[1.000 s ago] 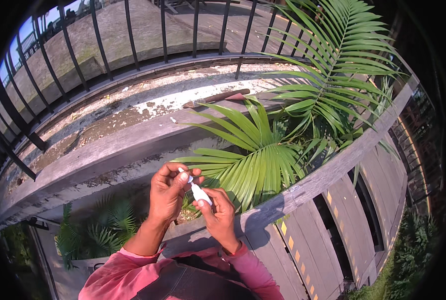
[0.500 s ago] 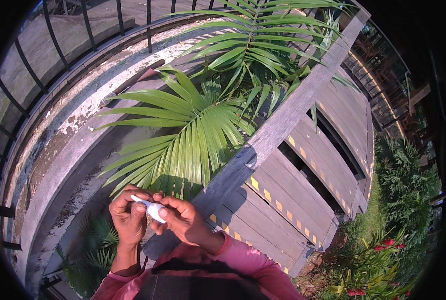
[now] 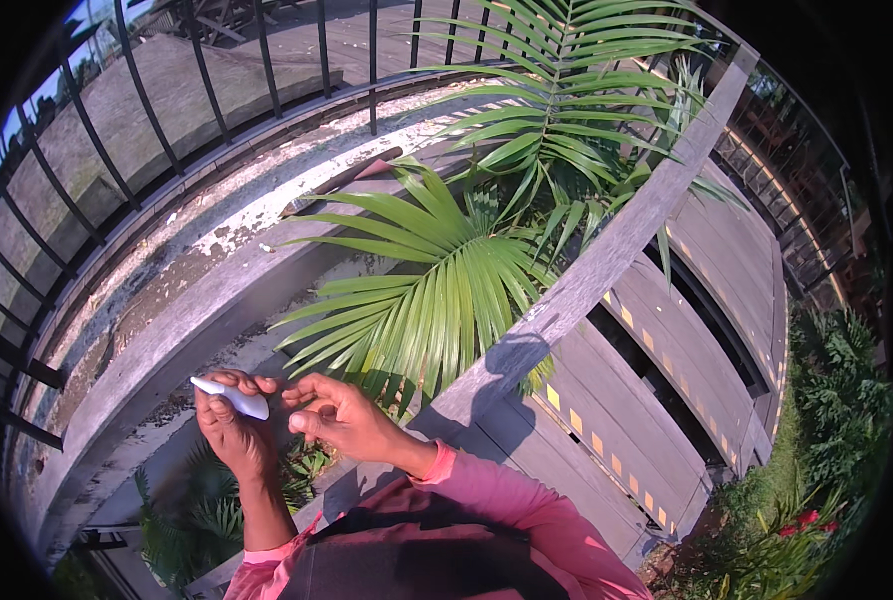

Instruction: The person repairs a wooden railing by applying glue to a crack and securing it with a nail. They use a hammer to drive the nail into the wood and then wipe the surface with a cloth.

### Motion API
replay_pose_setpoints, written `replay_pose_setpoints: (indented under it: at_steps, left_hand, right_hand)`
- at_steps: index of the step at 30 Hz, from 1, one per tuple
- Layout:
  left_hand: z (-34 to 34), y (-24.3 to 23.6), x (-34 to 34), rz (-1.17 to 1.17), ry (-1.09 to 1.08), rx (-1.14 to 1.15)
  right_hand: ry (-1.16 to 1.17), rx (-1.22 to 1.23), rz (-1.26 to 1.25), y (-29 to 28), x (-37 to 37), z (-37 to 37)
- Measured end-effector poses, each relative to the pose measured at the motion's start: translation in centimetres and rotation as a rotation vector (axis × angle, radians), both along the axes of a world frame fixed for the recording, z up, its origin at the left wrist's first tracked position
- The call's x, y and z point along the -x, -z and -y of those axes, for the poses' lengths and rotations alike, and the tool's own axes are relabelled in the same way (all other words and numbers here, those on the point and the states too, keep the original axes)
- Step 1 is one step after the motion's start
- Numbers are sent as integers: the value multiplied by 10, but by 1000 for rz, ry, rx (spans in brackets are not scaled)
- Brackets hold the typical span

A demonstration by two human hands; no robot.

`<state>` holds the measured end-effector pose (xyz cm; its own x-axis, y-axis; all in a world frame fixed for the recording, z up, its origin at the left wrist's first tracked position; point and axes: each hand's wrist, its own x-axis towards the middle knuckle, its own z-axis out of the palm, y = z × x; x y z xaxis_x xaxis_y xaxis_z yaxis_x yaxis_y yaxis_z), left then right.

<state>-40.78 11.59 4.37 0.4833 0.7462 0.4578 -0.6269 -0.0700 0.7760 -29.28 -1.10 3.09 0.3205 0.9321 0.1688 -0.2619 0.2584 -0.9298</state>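
Observation:
My left hand (image 3: 234, 445) is closed around a small white tapered object (image 3: 238, 399), its narrow end pointing up and to the left. Its exact kind cannot be made out. Just to the right, my right hand (image 3: 341, 425) is apart from the object, palm turned inward, with its thumb and fingers separated and nothing between them. Both hands are in front of my body, with a green palm frond (image 3: 436, 265) just beyond them.
A weathered wooden rail (image 3: 576, 290) runs diagonally beyond my right hand. Wooden steps (image 3: 606, 420) with yellow edge marks lie to the right. Far left stands a black metal fence (image 3: 146, 90) above a peeling white ledge (image 3: 236, 225). Shrubs (image 3: 836, 390) grow at the far right.
My right hand has let go of the white object and moved off to the right of it. The left hand keeps holding it. The whole view has shifted, with the surroundings further right.

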Motion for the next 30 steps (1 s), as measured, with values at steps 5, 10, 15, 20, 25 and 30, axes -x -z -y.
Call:
replay_pose_setpoints:
  at_steps: [5, 10, 15, 20, 25, 30]
  left_hand:
    - [-126, -13, -21, -79, -415, -279]
    - [-214, 19, -26, -384, -594, -331]
    - [-216, 22, -53, -603, -655, -444]
    - [-220, 17, -43, -610, -423, -255]
    - [-212, 14, -49, -650, -566, -254]
    - [-204, 5, -48, -749, -663, -267]
  right_hand:
    - [308, 187, 356, -7, -56, -6]
    - [504, 102, 937, -50, -89, -98]
    - [643, 310, 1352, -37, -138, -176]
    - [624, 538, 1415, -18, -142, -207]
    - [622, 237, 1061, -25, -131, -172]
    - [363, 125, 297, -40, -82, -55]
